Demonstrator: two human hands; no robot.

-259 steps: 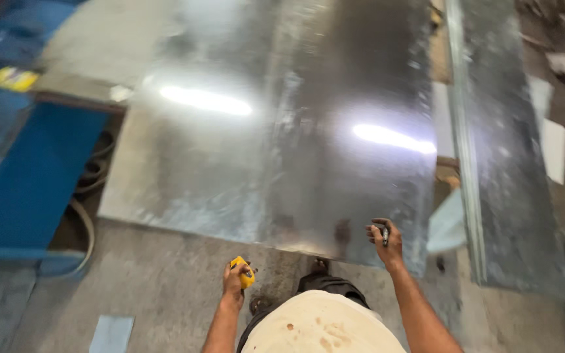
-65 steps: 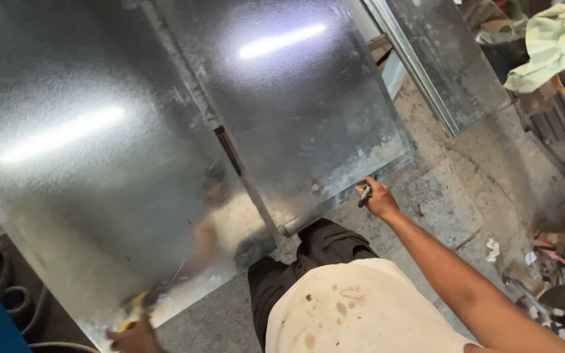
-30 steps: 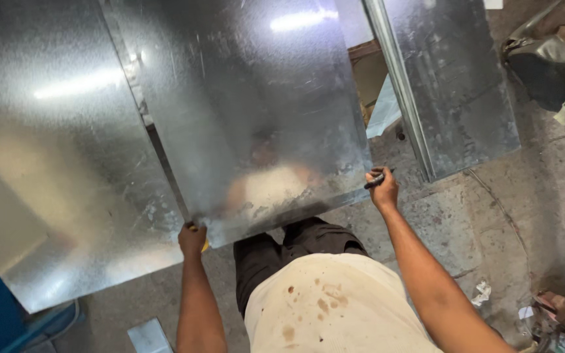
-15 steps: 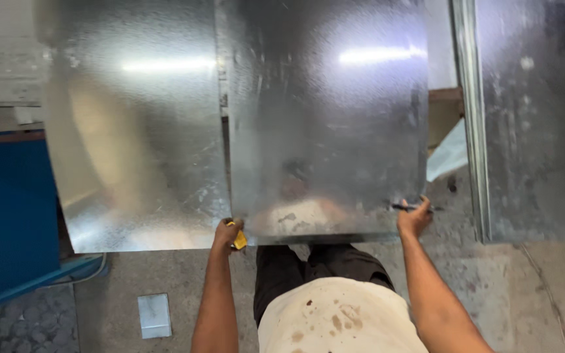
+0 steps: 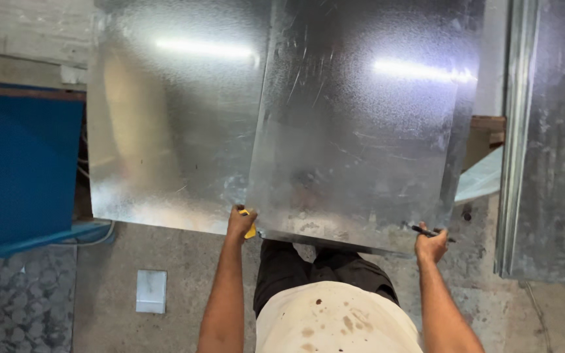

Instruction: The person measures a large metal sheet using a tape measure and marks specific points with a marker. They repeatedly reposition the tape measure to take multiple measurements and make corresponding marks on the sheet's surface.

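A large galvanised metal sheet (image 5: 361, 124) lies in front of me, its near edge lifted. My left hand (image 5: 239, 222) grips that edge at its near-left corner, with a yellow tool (image 5: 250, 229) held in the same hand. My right hand (image 5: 430, 243) holds the near-right corner and also has a dark pen-like marker (image 5: 426, 230) between its fingers. A second shiny sheet (image 5: 171, 124) lies under and to the left of the held one.
A blue metal bench or bin (image 5: 24, 170) stands at the left. A long folded metal panel (image 5: 550, 144) lies at the right. A small metal offcut (image 5: 151, 291) rests on the concrete floor near my left arm. A hose (image 5: 93, 238) runs along the blue base.
The view has swung so the sheets sit square ahead. My left hand moved from the far left sheet's corner to the nearer sheet's left corner. My right hand stays on the right corner.
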